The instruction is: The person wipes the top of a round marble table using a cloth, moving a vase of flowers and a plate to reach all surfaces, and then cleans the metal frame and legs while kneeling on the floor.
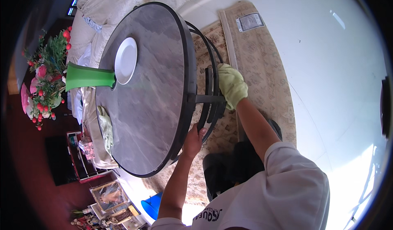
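Note:
My left hand grips a curved black metal bar of the base under a round side table. My right hand, covered by a pale green cloth, presses against the curved bars of the same base; its fingers are hidden in the fabric. The grey tabletop has a marble-like pattern and a black rim. On it stand a white plate and a green vase of artificial flowers. A second pale green cloth lies at the tabletop's edge.
A patterned rug, folded over with a label on its underside, lies below. Beyond the table is a covered sofa. A blue bucket, a framed picture and figurines are at the lower left.

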Demonstrator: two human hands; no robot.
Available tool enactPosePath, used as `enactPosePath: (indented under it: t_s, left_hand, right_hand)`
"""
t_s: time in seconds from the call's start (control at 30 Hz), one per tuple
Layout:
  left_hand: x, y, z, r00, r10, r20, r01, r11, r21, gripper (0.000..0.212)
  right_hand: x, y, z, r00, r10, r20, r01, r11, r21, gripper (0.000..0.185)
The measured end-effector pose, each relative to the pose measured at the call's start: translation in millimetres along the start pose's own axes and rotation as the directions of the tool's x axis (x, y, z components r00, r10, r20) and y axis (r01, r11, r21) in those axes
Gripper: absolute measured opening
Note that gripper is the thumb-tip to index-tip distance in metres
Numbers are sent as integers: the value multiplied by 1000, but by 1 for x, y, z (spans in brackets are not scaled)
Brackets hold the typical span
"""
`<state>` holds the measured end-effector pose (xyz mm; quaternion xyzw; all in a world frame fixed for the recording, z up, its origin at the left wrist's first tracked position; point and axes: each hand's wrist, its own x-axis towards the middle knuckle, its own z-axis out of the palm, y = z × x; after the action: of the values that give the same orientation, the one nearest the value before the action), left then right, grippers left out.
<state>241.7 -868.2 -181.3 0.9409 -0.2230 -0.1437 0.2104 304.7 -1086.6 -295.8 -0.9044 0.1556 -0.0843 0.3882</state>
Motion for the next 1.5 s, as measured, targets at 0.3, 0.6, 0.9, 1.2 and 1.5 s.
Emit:
enactPosePath:
  t_s: [0.3, 0.6, 0.9, 1.2, 1.5]
  left_hand:
    - [-5, 4, -5, 999, -52, -7, 52, 999, -13, 33]
    - [0, -3, 0, 999, -21, -34, 22, 999, 28, 28]
    - [-3, 3, 4, 996, -84, -31, 86, 995, 43, 30]
    - [3, -1, -9, 992, -90, 93, 100, 989, -106, 31]
    - [-4, -6, -3, 999, 35, 34, -38, 995, 90, 23]
  right_hand:
    - [-9, -13, -1, 995, -78, 63, 80, 996, -25, 26]
    - [27, 22, -56, 985, 172, -20, -170, 983, 67, 31]
    - [-27, -21, -43, 974, -186, 133, 197, 978, -74, 38]
    - [-17, -2, -29, 998, -54, 14, 55, 995, -84, 42]
    - [91, 28, 14, 945, 96, 312, -16, 968, -250, 22]
